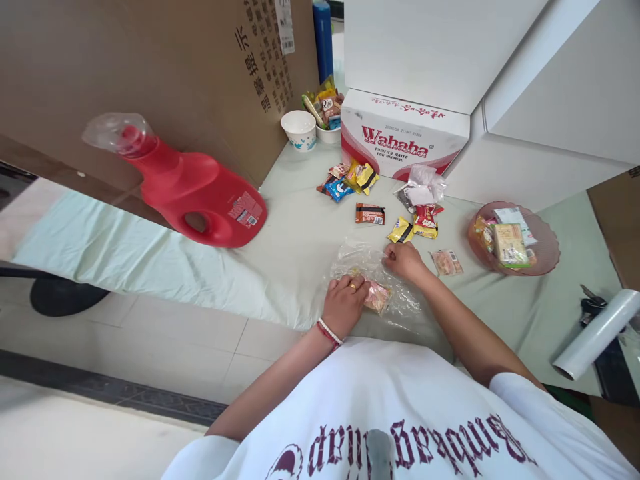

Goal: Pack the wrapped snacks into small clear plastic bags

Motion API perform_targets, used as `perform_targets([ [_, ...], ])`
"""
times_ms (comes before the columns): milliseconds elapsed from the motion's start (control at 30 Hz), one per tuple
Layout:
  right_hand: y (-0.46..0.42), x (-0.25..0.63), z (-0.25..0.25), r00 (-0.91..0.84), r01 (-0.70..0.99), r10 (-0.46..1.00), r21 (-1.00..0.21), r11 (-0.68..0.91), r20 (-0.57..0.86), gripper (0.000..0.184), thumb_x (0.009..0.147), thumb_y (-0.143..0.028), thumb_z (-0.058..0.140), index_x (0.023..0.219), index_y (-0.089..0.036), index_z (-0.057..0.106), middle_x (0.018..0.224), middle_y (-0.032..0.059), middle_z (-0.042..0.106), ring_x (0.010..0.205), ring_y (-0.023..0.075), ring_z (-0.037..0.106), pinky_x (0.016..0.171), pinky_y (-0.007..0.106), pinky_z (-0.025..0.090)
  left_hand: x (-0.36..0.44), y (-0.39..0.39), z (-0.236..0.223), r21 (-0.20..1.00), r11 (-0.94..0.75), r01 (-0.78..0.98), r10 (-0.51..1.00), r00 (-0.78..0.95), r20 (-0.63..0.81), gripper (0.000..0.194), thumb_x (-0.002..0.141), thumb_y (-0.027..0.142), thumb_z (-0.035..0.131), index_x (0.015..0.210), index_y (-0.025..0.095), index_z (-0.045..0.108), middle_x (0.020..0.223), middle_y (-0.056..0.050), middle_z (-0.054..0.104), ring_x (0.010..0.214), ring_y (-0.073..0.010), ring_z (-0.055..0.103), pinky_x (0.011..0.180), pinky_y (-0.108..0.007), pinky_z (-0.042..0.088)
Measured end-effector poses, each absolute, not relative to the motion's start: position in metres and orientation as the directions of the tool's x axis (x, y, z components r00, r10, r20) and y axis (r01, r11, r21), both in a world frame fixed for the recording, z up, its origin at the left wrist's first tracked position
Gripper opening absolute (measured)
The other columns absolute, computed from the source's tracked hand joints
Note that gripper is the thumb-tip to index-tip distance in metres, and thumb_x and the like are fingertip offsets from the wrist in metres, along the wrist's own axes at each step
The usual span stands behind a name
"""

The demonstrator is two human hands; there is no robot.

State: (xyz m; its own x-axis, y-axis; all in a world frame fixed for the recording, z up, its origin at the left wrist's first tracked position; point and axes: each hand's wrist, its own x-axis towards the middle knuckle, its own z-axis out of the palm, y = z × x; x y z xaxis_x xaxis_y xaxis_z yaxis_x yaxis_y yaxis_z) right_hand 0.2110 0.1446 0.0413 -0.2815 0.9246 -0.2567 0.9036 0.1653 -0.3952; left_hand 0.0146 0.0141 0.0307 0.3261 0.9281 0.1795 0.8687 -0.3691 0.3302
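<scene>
Around the table stand a red bottle, paper cup, Wahaha box and pinkish bowl. The left hand lies palm down over a pink packet on clear film; whether it grasps, I cannot tell. The right hand, bunched, pinches the film's edge, just short of a yellow packet.

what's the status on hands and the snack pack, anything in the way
Left hand on pink snack pack. Right hand at clear plastic, grip unclear. Yellow packet just beyond right hand, possibly crowding it.
</scene>
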Motion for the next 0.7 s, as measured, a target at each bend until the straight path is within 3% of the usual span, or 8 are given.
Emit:
perform_targets([
  [200,0.126,0.221,0.076,-0.579,0.605,0.812,-0.702,0.376,-0.064,0.006,0.087,-0.020,0.057,0.091,-0.021,0.061,0.096,0.0058,0.068,0.079,0.0185,0.060,0.076,0.031,0.046,0.020,0.018,0.037,0.311,-0.292,0.904,0.954,0.251,0.165,0.020,0.097,0.028,0.058,0.107,0.029,0.074,0.107,-0.011,0.068,0.094,-0.0282,0.054,0.076,-0.043,0.039],
  [300,0.092,0.213,0.082,-0.764,0.437,0.645,-0.758,0.483,-0.030,0.012,0.092,-0.017,0.053,0.096,-0.022,0.062,0.122,0.0079,0.069,0.095,0.0183,0.067,0.083,0.030,0.051,0.017,0.019,0.033,0.338,-0.283,0.898,0.958,0.244,0.151,0.016,0.095,0.027,0.060,0.092,0.026,0.076,0.089,-0.011,0.065,0.088,-0.0273,0.054,0.073,-0.042,0.039],
  [400,0.061,0.202,0.069,-0.804,0.471,0.592,-0.665,0.580,-0.052,0.021,0.097,-0.016,0.049,0.109,-0.023,0.065,0.147,0.0105,0.058,0.114,0.0205,0.068,0.090,0.032,0.054,0.006,0.020,0.026,0.464,-0.280,0.841,0.960,0.236,0.151,0.017,0.089,0.022,0.063,0.075,0.023,0.073,0.086,-0.008,0.066,0.089,-0.0260,0.057,0.076,-0.042,0.041],
  [533,0.040,0.197,0.050,-0.798,0.568,0.594,-0.461,0.682,-0.103,0.035,0.099,-0.013,0.044,0.127,-0.022,0.063,0.157,0.0099,0.049,0.116,0.0225,0.069,0.088,0.035,0.058,-0.023,0.022,0.013,0.678,-0.250,0.691,0.968,0.180,0.174,0.021,0.086,0.014,0.057,0.089,0.026,0.075,0.094,-0.004,0.071,0.102,-0.0229,0.061,0.093,-0.042,0.046],
  [600,0.037,0.195,0.050,-0.818,0.565,0.557,-0.385,0.729,-0.145,0.042,0.096,-0.009,0.044,0.131,-0.023,0.062,0.159,0.0067,0.047,0.115,0.0222,0.069,0.087,0.034,0.059,-0.039,0.026,0.008,0.693,-0.090,0.715,0.991,-0.008,0.137,0.026,0.085,0.017,0.059,0.103,0.025,0.074,0.103,-0.006,0.071,0.109,-0.0254,0.060,0.101,-0.045,0.046],
  [700,0.036,0.189,0.059,-0.832,0.554,0.516,-0.330,0.764,-0.202,0.052,0.091,-0.006,0.045,0.138,-0.025,0.059,0.161,0.0040,0.044,0.108,0.0210,0.072,0.085,0.032,0.059,-0.057,0.039,0.003,0.620,0.195,0.760,0.952,-0.298,0.066,0.037,0.082,0.027,0.063,0.118,0.020,0.070,0.121,-0.014,0.066,0.121,-0.0334,0.054,0.106,-0.054,0.043],
])
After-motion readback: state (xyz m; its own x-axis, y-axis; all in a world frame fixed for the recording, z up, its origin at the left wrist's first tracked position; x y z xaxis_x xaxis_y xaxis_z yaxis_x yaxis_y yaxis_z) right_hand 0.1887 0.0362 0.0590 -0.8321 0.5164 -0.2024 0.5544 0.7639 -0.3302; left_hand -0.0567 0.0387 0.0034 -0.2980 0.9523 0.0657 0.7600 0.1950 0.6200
